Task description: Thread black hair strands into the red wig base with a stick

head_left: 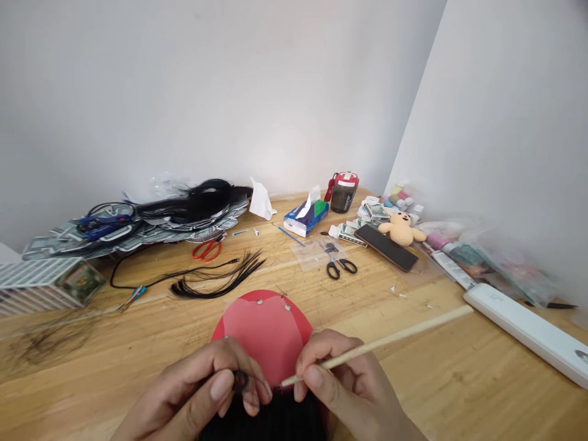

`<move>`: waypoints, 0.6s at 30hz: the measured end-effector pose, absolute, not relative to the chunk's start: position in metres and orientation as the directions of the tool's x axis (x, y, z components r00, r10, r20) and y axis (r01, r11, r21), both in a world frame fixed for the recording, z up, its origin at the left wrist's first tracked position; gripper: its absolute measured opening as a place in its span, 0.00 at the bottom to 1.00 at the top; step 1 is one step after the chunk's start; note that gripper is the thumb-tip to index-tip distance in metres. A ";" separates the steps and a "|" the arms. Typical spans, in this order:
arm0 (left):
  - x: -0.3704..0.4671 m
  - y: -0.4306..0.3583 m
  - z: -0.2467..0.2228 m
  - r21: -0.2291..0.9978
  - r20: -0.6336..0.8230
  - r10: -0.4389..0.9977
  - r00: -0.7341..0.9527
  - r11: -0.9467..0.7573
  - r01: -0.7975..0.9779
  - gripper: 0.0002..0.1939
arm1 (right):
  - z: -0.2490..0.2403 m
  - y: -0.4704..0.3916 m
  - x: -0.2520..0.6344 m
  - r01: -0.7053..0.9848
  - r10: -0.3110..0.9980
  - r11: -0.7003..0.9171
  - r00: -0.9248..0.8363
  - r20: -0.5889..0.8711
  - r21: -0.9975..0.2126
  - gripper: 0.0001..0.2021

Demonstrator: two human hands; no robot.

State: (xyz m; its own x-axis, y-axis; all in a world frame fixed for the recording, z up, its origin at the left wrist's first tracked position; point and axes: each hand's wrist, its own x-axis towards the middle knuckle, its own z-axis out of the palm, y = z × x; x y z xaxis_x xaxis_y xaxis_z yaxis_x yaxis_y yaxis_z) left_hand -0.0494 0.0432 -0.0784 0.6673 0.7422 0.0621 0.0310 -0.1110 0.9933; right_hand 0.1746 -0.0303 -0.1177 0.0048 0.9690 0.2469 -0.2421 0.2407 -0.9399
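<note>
A rounded red and pink piece [266,331] with small silvery studs lies on the table in front of me, its lower part covered by black hair-like strands [271,418]. My left hand [206,389] pinches a small dark loop of strands at the left of the piece. In my right hand [337,376] is a thin pale wooden stick [390,337], held between thumb and fingers. The stick's tip touches or hovers just over the edge where the black strands meet the pink surface; which one cannot be told.
Black strands [220,282], red-handled scissors [206,250] and black-handled scissors [341,267] lie beyond the piece. Farther back are a tissue pack [298,224], a dark jar [343,195], a phone [386,247] and a yellow doll [400,230]. A white device [528,334] lies right.
</note>
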 end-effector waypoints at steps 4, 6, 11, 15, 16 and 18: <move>-0.037 0.042 -0.074 0.997 0.068 0.808 0.585 -0.077 -0.010 0.23 | -0.119 -0.030 0.171 -0.172 0.942 0.334 0.044 0.331 -0.927 0.14; -0.035 0.041 -0.072 0.997 0.066 0.810 0.583 -0.073 -0.013 0.23 | -0.119 -0.030 0.169 -0.134 0.935 0.355 0.050 0.352 -0.925 0.15; -0.046 0.042 -0.076 0.996 0.060 0.785 0.616 -0.084 0.010 0.24 | -0.118 -0.031 0.167 -0.090 0.931 0.363 0.070 0.358 -0.927 0.16; -0.058 0.046 -0.081 0.993 0.041 0.723 0.689 -0.109 0.055 0.24 | -0.114 -0.032 0.168 -0.101 0.947 0.319 0.056 0.315 -0.942 0.17; -0.060 0.047 -0.082 0.991 0.044 0.713 0.699 -0.120 0.060 0.23 | -0.113 -0.032 0.168 -0.119 0.956 0.294 0.042 0.292 -0.948 0.17; -0.061 0.048 -0.083 0.988 0.053 0.700 0.712 -0.139 0.063 0.22 | -0.111 -0.033 0.169 -0.154 0.969 0.246 0.026 0.245 -0.957 0.17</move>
